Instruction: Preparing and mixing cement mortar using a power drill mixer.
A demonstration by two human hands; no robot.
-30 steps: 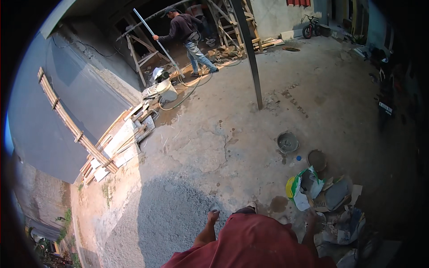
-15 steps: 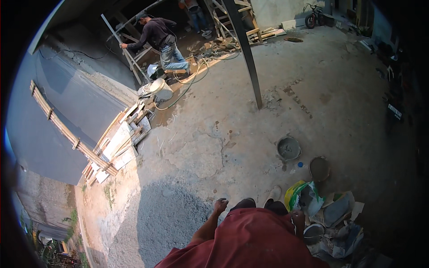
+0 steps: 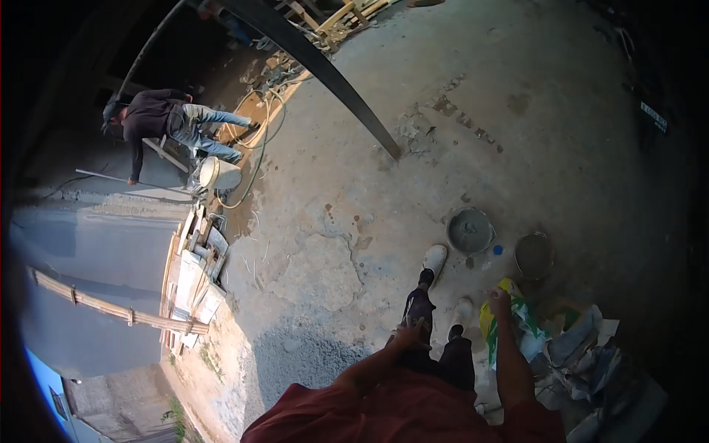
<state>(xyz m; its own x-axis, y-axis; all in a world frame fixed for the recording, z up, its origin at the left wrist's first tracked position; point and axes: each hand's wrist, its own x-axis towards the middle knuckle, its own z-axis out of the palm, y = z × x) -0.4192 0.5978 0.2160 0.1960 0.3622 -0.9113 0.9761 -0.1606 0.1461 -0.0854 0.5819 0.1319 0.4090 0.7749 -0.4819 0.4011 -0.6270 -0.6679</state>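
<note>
Had the left hand (image 3: 408,337) at the dark trouser leg (image 3: 418,304), touching or just above, fingers partly spread with no object visible; held the right hand (image 3: 499,301) curled over the yellow-and-green sack (image 3: 529,334), perhaps for balance in mid-stride, though could not tell if empty. Saw ahead of the right hand the grey-filled bucket (image 3: 470,230), leftward, and the darker bucket (image 3: 533,255), rightward, probably grouped for easy reach; stood on stained concrete (image 3: 354,199), with grey gravel (image 3: 299,362) left of the left hand; noticed, well beyond it, a bent co-worker (image 3: 155,118) gripping a pale pole (image 3: 103,176).
</note>
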